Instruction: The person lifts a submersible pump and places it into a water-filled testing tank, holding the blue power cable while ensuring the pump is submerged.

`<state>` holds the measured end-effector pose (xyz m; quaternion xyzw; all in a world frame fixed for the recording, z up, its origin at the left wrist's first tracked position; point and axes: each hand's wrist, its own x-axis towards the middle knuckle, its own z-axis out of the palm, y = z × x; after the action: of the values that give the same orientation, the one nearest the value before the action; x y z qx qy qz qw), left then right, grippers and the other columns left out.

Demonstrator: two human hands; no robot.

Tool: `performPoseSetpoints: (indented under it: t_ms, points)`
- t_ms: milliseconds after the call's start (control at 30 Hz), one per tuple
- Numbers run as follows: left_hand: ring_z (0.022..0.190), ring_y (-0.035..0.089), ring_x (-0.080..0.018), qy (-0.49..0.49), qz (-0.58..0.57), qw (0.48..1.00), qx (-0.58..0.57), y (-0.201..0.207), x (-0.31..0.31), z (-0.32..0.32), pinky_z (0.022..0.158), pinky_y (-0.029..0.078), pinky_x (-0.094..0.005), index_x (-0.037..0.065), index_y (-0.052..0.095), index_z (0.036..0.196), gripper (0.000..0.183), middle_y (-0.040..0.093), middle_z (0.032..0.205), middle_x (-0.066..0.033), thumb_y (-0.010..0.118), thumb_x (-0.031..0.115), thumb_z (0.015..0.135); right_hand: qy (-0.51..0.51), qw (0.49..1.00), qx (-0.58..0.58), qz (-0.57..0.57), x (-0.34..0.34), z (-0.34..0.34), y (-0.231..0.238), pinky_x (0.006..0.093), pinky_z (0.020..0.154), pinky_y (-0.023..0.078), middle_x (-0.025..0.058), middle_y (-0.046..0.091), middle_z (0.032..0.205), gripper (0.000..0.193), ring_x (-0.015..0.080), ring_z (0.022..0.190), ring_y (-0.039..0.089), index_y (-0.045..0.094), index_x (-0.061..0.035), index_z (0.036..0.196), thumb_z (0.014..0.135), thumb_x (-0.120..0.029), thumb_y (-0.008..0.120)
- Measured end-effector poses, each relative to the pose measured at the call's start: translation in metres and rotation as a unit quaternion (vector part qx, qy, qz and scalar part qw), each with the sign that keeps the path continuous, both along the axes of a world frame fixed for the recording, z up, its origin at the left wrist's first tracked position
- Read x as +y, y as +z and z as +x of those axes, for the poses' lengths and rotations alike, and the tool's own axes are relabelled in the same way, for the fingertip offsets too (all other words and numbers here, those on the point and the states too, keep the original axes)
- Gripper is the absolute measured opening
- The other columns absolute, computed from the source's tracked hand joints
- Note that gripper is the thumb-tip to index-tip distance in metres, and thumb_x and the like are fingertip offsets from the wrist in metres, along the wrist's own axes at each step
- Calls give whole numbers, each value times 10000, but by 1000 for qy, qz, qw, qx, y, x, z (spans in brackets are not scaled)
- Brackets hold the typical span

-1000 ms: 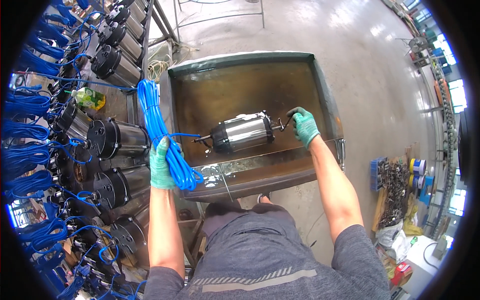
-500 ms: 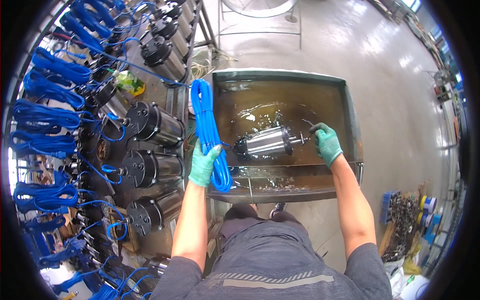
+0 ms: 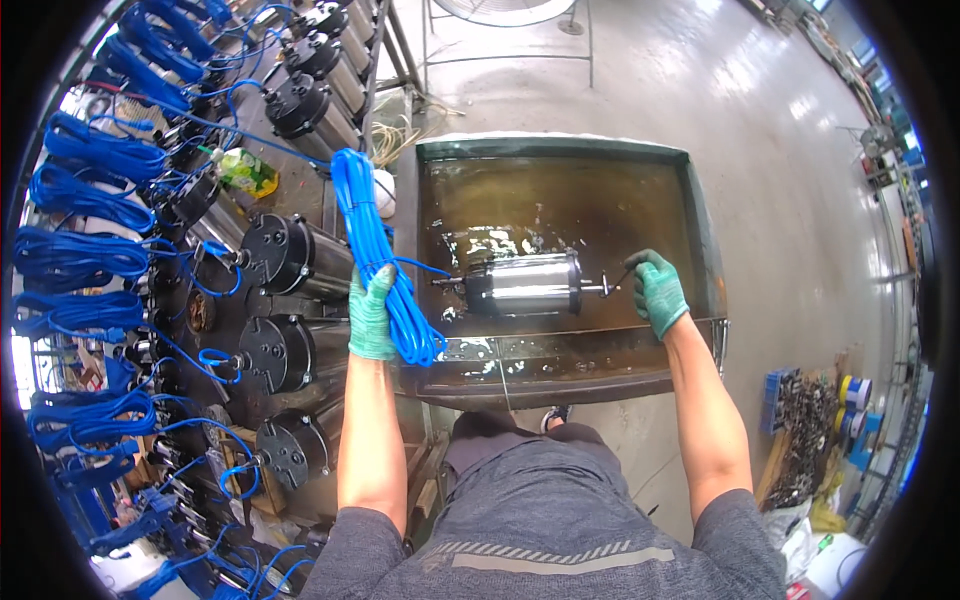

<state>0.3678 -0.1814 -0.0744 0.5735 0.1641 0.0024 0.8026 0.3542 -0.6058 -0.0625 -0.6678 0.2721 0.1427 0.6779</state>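
A bundled coil of blue cable (image 3: 378, 250) is gripped in my gloved left hand (image 3: 373, 315), over the tank's left edge. From it a blue lead runs to the left end of a shiny cylindrical motor (image 3: 522, 284), which lies level, partly in the brown water of a rectangular metal tank (image 3: 705, 245). At the motor's right end a thin shaft sticks out. My gloved right hand (image 3: 660, 297) is closed around a small bent metal rod (image 3: 620, 281) that reaches to this shaft. How the rod meets the shaft is too small to make out.
On the left bench stand several similar motors (image 3: 275, 355) with black end caps and blue cable coils (image 3: 80, 257). A green and yellow pouch (image 3: 245, 172) lies among them. Behind the tank is a round fan (image 3: 505, 10); a crate of metal parts (image 3: 795, 435) sits at the right.
The motor has turned from tilted to level, and its splashing has calmed. My left hand and the coil have shifted left, and the lead to the motor now shows stretched across.
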Motion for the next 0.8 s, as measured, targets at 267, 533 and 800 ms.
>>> performPoseSetpoints:
  t_ms: [267, 533, 800]
  points:
    - [615, 626, -147, 9, 6, 1000, 11, -17, 18, 15, 537, 535, -282, 122, 587, 1047, 290, 631, 756, -37, 734, 326, 902, -18, 1000, 2, 0, 7, -10, -35, 255, 354, 282, -37, 455, 638, 242, 67, 433, 356, 634, -121, 939, 946, -55, 401]
    - [824, 603, -138, 101, -36, 993, -45, -12, -28, 18, 733, 518, -297, 86, 520, 1314, 457, 602, 959, -10, 716, 224, 925, -44, 999, 19, 8, 9, -17, -56, 261, 368, 306, -28, 474, 663, 233, 72, 454, 371, 633, -123, 964, 976, -68, 407]
    - [798, 624, -169, 50, 22, 986, -159, 37, -35, -1, 710, 543, -319, 105, 543, 1232, 441, 631, 917, -48, 744, 304, 894, -34, 999, 20, 30, 13, -20, -69, 264, 367, 313, -16, 490, 681, 235, 79, 453, 376, 626, -131, 977, 988, -71, 400]
